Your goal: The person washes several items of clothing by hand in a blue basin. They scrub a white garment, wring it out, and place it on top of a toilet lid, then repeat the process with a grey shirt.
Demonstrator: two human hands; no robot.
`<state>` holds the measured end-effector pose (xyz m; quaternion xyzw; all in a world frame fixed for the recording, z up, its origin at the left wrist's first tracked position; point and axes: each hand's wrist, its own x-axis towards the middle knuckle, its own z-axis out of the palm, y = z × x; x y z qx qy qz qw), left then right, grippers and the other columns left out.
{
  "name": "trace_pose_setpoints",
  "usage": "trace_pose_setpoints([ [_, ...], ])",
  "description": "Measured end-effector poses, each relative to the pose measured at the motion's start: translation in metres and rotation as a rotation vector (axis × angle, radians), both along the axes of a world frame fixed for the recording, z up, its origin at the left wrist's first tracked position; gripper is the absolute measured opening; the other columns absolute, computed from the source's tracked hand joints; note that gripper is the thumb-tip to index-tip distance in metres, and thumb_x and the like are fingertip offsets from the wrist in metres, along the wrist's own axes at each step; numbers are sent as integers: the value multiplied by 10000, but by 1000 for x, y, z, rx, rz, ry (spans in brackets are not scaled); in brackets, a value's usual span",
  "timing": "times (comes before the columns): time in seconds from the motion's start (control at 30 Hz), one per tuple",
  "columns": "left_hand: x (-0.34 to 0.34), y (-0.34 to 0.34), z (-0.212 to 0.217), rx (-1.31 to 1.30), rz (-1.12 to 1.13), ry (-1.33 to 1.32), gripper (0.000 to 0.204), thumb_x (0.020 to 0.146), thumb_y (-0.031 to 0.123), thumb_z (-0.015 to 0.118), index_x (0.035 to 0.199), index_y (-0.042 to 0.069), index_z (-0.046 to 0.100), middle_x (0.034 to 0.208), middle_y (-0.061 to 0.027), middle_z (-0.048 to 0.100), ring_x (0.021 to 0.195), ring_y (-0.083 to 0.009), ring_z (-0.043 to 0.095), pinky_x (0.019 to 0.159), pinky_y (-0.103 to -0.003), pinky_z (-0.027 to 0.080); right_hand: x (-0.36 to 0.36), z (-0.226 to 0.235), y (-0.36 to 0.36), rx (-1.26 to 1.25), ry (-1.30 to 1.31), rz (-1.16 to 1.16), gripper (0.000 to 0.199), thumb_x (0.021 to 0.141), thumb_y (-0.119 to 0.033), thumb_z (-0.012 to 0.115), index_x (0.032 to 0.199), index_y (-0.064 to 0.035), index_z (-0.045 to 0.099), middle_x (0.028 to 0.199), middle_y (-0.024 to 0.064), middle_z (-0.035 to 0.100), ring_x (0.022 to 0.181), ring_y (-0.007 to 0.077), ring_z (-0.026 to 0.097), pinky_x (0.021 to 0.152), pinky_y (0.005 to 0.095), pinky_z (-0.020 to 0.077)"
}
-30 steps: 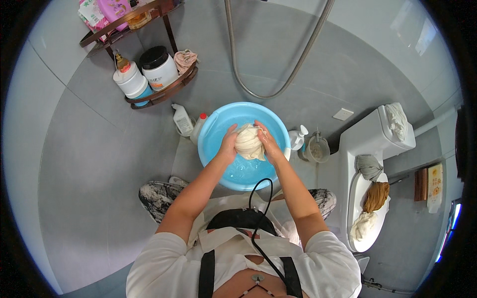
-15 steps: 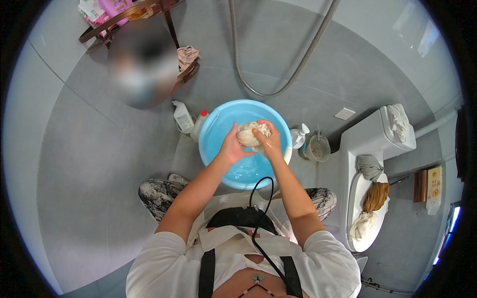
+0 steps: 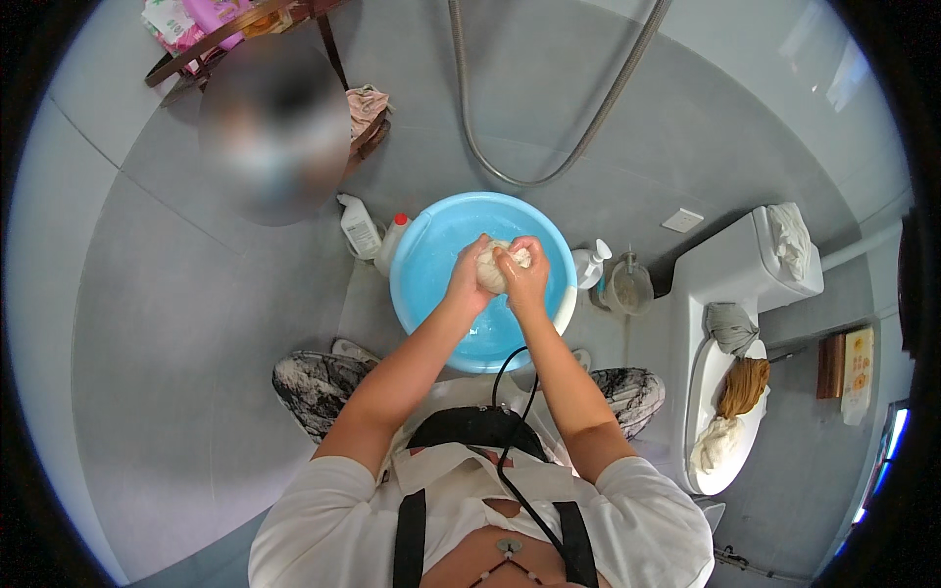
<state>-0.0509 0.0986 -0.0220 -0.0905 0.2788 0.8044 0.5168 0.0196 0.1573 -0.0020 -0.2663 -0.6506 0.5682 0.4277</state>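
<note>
While clamped between the fingers of both hands (image 3: 502, 274), a pale, wet, bunched cloth (image 3: 493, 267) over the blue basin (image 3: 431, 260).

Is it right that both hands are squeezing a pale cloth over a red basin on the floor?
Not quite: the basin is light blue, not red. The head view shows the left hand and right hand squeezing the pale cloth over it.

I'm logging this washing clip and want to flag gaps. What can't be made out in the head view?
- Pale cloth: mostly wrapped by the left hand and right hand; its kind is unclear.
- Shelf rack: a blurred patch covers its lower shelves, and the picture rim cuts its top.
- Blue basin: the near rim is hidden behind the forearms.
- Hose: both ends run off the top edge.
</note>
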Motion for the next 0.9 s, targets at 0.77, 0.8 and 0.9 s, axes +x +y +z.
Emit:
trace_pose_setpoints([
  [0.77, 20, 2, 8, -274, 254, 302, 264, 787, 178, 559, 1006, 68, 461, 966, -93, 518, 913, -196, 513, 752, -328, 436, -2, -10, 5, -576, 207, 27, 105, 679, -26, 572, 731, -50, 484, 678, 27, 487, 605, 118, 479, 543, 254, 409],
  [0.8, 18, -1, 7, -199, 149, 184, 280, 789, 197, 561, 1019, 79, 457, 988, -93, 515, 934, -203, 508, 762, -336, 436, -1, -7, 5, -522, 185, 30, 105, 681, -26, 572, 742, -48, 489, 689, 28, 491, 615, 117, 481, 554, 252, 410],
  [0.9, 11, -11, 13, -15, -40, -18, 308, 792, 231, 562, 1046, 99, 448, 1037, -93, 511, 977, -219, 499, 789, -352, 438, 1, 4, 5, -428, 177, 63, 113, 685, -25, 571, 773, -45, 502, 726, 33, 504, 647, 114, 486, 585, 247, 415],
])
